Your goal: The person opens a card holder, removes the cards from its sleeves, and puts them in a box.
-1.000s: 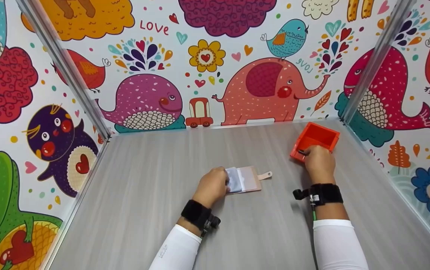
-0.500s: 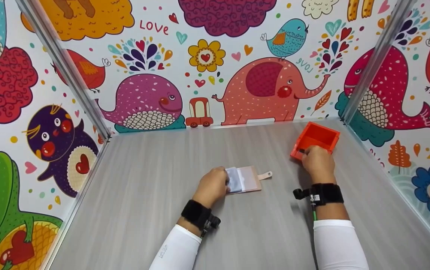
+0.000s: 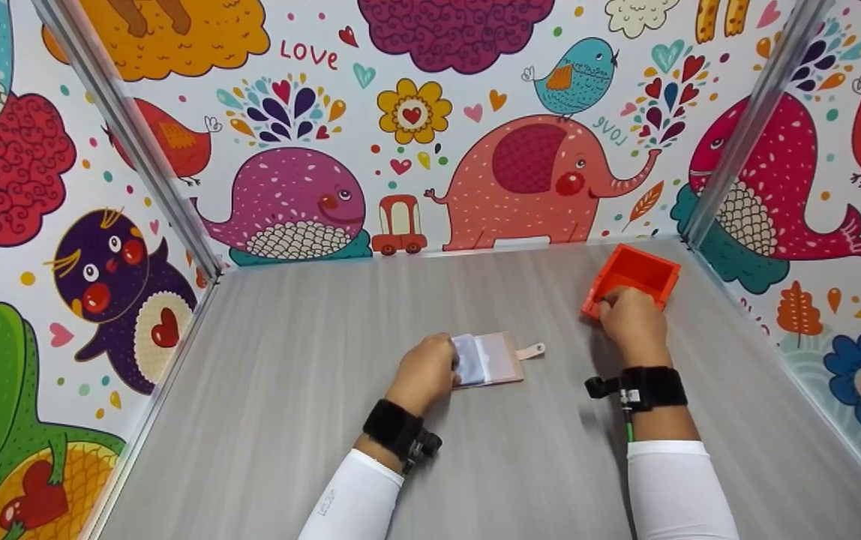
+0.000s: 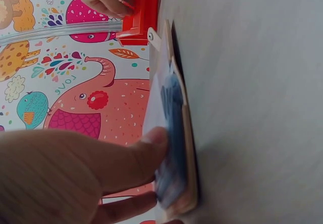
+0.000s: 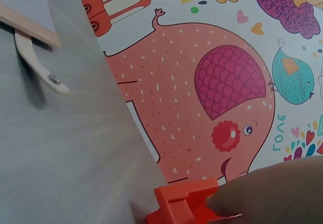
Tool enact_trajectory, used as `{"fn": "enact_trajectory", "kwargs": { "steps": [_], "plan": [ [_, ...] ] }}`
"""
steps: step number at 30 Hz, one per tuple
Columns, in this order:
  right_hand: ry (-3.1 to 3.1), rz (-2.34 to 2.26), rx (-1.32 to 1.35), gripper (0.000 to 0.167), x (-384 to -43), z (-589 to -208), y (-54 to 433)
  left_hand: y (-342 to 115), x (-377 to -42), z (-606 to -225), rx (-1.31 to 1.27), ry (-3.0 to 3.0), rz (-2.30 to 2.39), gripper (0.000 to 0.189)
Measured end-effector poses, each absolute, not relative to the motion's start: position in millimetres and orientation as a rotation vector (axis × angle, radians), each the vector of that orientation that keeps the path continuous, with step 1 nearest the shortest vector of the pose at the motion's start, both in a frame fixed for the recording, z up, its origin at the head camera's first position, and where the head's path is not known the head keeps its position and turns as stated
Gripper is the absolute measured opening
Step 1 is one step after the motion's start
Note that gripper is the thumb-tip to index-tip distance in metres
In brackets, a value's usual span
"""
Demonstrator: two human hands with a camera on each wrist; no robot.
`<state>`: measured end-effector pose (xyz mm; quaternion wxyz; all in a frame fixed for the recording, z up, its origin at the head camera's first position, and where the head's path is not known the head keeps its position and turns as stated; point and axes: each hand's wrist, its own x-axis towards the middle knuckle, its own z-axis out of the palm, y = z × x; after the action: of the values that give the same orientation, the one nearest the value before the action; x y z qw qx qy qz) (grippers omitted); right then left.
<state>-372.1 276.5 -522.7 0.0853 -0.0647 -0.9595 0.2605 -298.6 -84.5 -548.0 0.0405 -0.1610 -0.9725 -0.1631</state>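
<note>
Left hand [image 3: 424, 369]: thumb on the bluish sleeves [image 3: 469, 361], fingers curled, gripping the end of an open card holder [image 3: 502, 358].
Card holder: on the grey tabletop [image 3: 288, 420], stretching rightward from the left fingers, its snap strap [image 3: 532, 351] at the far end from them.
Right hand [image 3: 634, 322]: fingers bent into a red bin [image 3: 639, 271]; cannot tell whether they hold anything.
Bin: around and beyond the right fingertips.

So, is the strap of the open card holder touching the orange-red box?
Apart. The head view shows bare grey tabletop between the strap of the card holder and the orange-red box.
</note>
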Motion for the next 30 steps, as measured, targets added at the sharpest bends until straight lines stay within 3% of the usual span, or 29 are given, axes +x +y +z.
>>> {"fn": "enact_trajectory", "kwargs": {
  "steps": [6,15,30],
  "plan": [
    [-2.755,0.896,-0.081,0.032,-369.2,-512.6,247.3,-84.6,-298.8,-548.4,-0.51,-2.946,-0.491,0.016],
    [-2.947,1.057,0.372,0.029,-365.8,-522.1,200.1,-84.6,-299.9,-548.9,-0.52,-2.95,-0.503,0.015],
    [-3.051,1.058,0.642,0.025,-355.7,-541.2,160.1,-87.5,-301.5,-548.7,-0.546,-2.967,-0.5,0.01]
  ]
}}
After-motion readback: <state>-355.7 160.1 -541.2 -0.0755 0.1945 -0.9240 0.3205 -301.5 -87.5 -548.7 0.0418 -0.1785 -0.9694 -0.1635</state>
